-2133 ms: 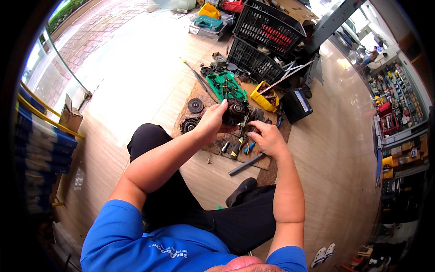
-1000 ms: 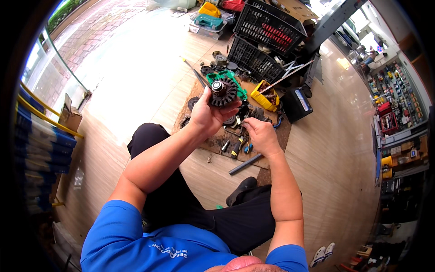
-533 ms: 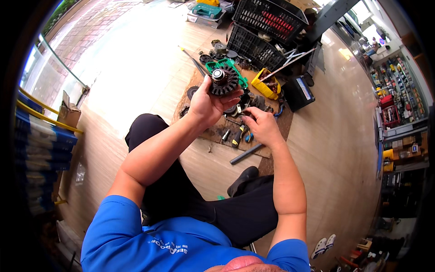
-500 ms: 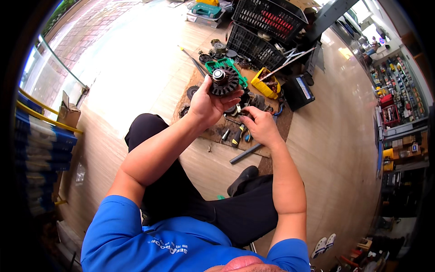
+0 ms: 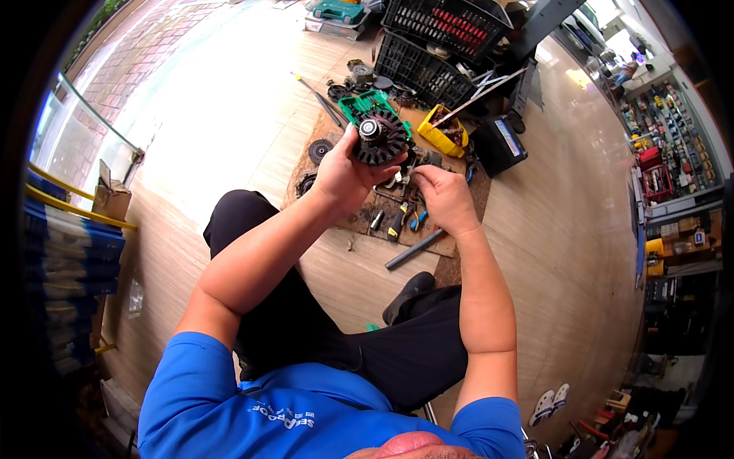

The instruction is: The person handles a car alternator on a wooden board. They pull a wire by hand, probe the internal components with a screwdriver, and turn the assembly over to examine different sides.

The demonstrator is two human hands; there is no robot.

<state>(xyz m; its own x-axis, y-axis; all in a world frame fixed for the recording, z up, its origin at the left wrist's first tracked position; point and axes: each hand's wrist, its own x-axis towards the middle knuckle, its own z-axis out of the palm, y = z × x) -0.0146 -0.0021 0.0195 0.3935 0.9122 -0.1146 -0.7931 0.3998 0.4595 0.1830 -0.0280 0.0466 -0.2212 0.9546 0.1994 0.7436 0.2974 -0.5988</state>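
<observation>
The dark rotor-like part (image 5: 382, 138) sat in the person's left hand (image 5: 342, 177), raised above the brown mat (image 5: 353, 220); it was round, with blunt teeth about its rim and a bright, ringed metal hub; the hand curled under and around it, thumb against its side. The right hand (image 5: 447, 197) had its fingertips drawn together near the mat's clutter; whether they gripped anything could not be told. The part hid much of the ribbed green case (image 5: 356, 105); a smooth grey bar (image 5: 413, 250) lay nearer the person; small pieces between the hands blurred together.
</observation>
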